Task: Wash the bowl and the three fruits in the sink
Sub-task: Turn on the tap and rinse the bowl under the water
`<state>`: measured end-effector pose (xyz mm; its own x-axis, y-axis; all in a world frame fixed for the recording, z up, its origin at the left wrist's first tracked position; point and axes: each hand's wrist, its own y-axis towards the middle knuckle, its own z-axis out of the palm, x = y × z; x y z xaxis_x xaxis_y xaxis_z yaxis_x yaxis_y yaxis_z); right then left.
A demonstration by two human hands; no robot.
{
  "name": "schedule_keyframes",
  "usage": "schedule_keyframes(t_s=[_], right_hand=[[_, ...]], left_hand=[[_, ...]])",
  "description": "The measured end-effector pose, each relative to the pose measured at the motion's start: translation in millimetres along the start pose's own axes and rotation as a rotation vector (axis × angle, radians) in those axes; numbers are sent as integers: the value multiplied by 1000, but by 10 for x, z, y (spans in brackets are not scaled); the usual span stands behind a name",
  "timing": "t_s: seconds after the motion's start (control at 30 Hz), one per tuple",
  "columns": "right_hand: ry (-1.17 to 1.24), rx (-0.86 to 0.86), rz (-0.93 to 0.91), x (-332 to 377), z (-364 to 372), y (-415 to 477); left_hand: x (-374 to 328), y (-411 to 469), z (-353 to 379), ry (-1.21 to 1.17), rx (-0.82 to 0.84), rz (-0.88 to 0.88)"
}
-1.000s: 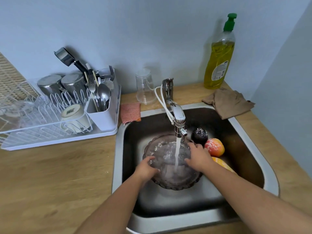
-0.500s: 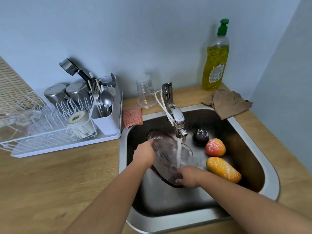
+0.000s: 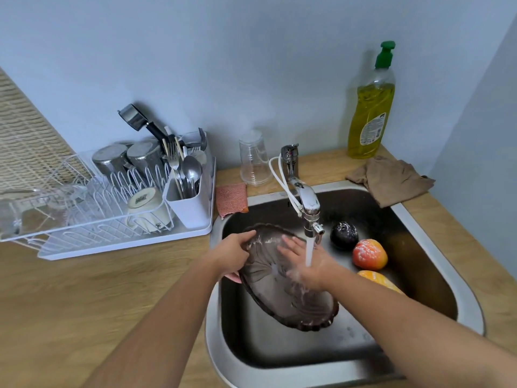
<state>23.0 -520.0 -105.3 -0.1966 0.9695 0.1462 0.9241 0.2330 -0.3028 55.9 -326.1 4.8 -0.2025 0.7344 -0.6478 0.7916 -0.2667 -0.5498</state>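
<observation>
- The bowl [image 3: 282,278], dark ribbed glass with a scalloped rim, is held tilted inside the sink [image 3: 436,233], its upper edge up to the left of the tap [image 3: 306,201] and its lower edge down near the sink floor; I judge the tilt lets water run off it rather than pool.
- The left hand [image 3: 233,254] is left of the tap, fingers curled over the bowl's upper rim and pinching it, with fingertips showing below the rim on the outer side. It acts as the anchor so the slippery glass does not slide.
- The right hand [image 3: 306,266] lies directly under the tap, fingers spread flat against the bowl's face. The stream [image 3: 308,252] lands on the back of this hand, so the rubbing happens where the water falls.
- Three fruits wait to the right of the tap on the sink floor, well clear of the bowl: a dark round fruit [image 3: 344,235] nearest the spout, a red-orange fruit [image 3: 369,254] just in front of it, and a yellow-orange fruit [image 3: 377,280] partly hidden behind the right forearm.
- They appear parked there to be rinsed once the bowl is done; droplets or foam show on two of them.
- A dish soap bottle [image 3: 370,107] stands far right of the tap by the wall, and a drying rack [image 3: 112,219] sits to its left, a likely place for the clean bowl.
</observation>
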Motion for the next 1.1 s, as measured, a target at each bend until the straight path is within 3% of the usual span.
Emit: schedule_keyframes(t_s=[0.1, 0.17, 0.27, 0.47, 0.7, 0.83, 0.93, 1.0, 1.1], right_hand=[[-11, 72, 32, -46, 28, -168], [16, 166, 47, -31, 62, -340], [58, 285, 71, 11, 34, -436], [74, 78, 59, 99, -124, -119], [-61, 133, 209, -46, 35, -311], [182, 5, 347, 43, 23, -197], [449, -13, 162, 301, -13, 6], [410, 5, 50, 352, -34, 14], [230, 0, 320, 138, 0, 23]], left_hand=[[64, 32, 10, -116, -114, 18], [95, 75, 7, -65, -189, 26], [148, 96, 47, -26, -164, 27], [210, 50, 200, -79, -38, 81], [304, 113, 203, -217, -206, 102], [352, 83, 345, -162, -169, 154], [364, 52, 484, -187, -137, 164], [388, 78, 481, -245, -160, 157], [429, 116, 432, -278, -180, 143]])
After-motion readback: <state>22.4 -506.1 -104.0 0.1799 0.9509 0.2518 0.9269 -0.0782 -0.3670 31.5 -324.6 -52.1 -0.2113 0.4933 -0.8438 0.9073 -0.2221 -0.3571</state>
